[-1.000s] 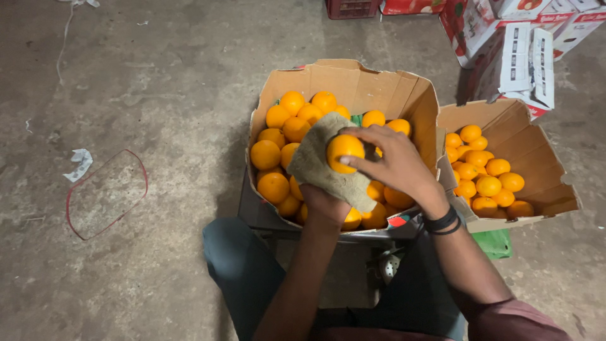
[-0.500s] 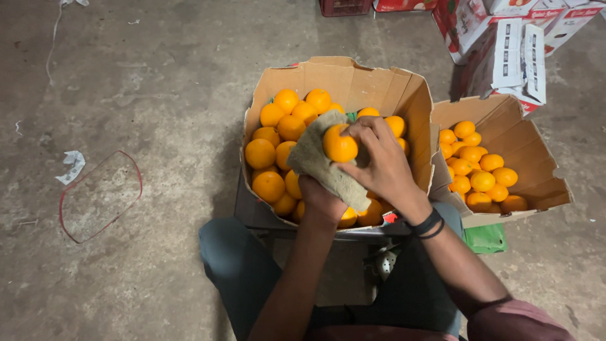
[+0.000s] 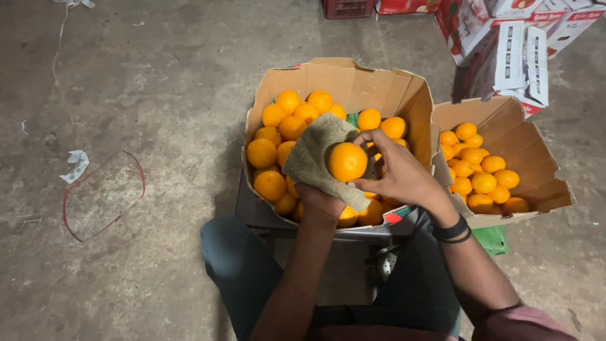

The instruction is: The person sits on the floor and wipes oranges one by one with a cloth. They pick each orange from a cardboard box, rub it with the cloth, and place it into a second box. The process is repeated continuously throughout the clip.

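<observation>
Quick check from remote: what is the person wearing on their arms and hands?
Both hands are bare, no gloves. The right hand has dark bands around its wrist, and a reddish sleeve covers the upper arm. The left hand and forearm show no sleeve or band.

We see a grey concrete floor (image 3: 158, 76) carrying two open brown cardboard boxes (image 3: 353, 79) of oranges, a red wire loop (image 3: 104, 194) and crumpled white paper (image 3: 77, 164).
</observation>
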